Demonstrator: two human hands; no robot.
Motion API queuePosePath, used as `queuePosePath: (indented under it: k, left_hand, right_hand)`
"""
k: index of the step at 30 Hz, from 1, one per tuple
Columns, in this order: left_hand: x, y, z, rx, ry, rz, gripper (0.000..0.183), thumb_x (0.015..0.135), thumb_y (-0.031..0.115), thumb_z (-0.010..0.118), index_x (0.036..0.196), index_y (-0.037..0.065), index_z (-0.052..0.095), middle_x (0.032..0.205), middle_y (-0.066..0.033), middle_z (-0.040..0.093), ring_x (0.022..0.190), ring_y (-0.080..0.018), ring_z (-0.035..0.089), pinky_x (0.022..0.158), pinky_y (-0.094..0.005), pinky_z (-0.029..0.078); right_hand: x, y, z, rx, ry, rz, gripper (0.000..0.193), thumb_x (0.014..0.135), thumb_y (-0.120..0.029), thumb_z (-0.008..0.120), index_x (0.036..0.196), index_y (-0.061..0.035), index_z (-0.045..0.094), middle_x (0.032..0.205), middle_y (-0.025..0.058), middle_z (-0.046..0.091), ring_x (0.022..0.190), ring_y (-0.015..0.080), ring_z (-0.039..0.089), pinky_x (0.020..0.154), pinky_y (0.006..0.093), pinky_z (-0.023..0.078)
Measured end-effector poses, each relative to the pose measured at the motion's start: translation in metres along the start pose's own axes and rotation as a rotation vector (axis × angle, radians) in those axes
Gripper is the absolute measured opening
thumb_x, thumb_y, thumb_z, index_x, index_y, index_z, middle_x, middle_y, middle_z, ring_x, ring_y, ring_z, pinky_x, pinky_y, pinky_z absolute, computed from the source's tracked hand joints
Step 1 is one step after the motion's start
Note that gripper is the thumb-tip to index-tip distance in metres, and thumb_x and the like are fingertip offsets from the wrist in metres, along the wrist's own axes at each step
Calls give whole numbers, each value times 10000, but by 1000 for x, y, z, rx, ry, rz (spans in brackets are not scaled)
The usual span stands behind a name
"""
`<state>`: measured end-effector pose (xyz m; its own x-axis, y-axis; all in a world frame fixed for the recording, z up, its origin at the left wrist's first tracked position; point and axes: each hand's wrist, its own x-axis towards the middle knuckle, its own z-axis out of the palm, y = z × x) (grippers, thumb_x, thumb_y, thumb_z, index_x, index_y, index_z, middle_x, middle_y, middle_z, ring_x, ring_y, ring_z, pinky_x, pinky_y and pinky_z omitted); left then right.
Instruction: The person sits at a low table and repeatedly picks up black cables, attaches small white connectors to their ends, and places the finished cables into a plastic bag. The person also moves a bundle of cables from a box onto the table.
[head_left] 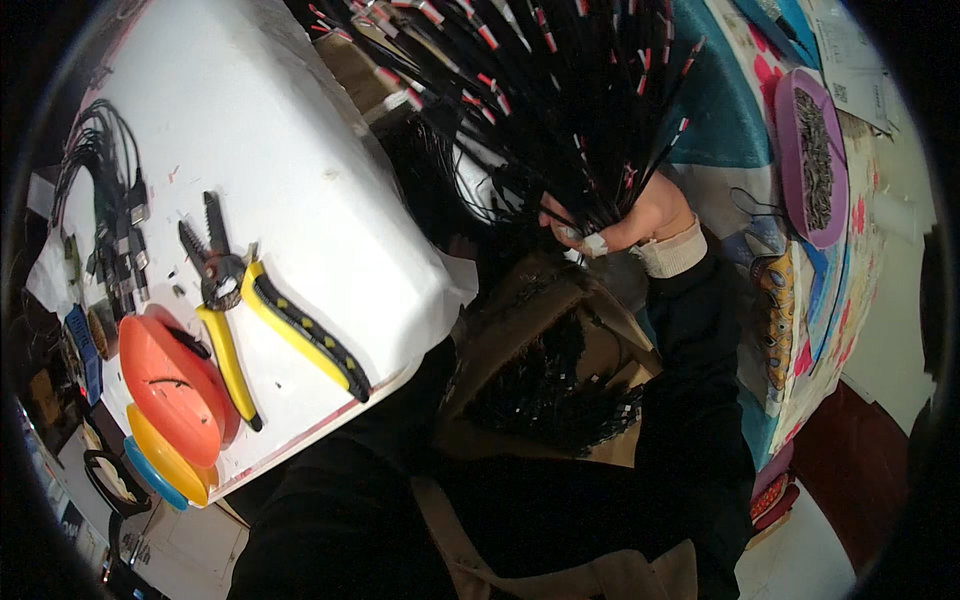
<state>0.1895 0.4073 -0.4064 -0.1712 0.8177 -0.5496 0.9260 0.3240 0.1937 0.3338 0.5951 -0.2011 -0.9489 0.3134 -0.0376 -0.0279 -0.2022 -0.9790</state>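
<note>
My right hand (640, 222), in a black sleeve with a pale cuff, is closed round a thick bundle of black cables (570, 120). Their thin ends fan out away from me, many with red and white wire showing. A whitish wrap or tape shows at one finger. Below that hand, an open cardboard box (620, 445) holds more black cables (545, 385) with small pale ends. My left hand does not show; dark sleeve and shadow fill the area by the table's edge.
On the white table (300, 150) at left lie yellow-and-black wire strippers (225, 275), USB cables (125, 235) and stacked orange (175, 390), yellow and blue dishes. At right, a purple tray (790, 165) of small metal pieces rests on a flowered cloth (845, 290).
</note>
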Motion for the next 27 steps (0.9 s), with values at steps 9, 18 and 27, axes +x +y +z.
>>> queuePosePath:
  k: [9, 18, 27]
  left_hand:
    - [96, -2, 23, -69, 411, -1, 337, 912, 272, 560, 1186, 80, 520, 1079, -109, 557, 909, -302, 535, 776, -485, 460]
    - [-27, 23, -68, -543, 623, 40, 588, 744, 36, 572, 1295, 31, 367, 1147, -237, 528, 1075, -417, 519, 929, -448, 416]
    - [-220, 28, -206, -894, 278, 564, 639, 743, -72, 524, 1359, -19, 360, 1348, -233, 405, 1229, -386, 456, 996, -416, 423]
  right_hand:
    - [-6, -13, 17, 144, 11, 225, 557, 577, 12, 770, 1112, 7, 617, 986, 122, 678, 873, 198, 643, 778, 316, 520]
    - [-14, -62, 26, 199, 109, -150, 424, 593, -138, 771, 920, -21, 528, 742, 100, 577, 625, 224, 558, 656, 391, 436]
    - [-20, -164, 78, 13, 200, -450, 276, 641, -236, 679, 638, -112, 432, 474, 56, 481, 411, 209, 495, 625, 326, 384]
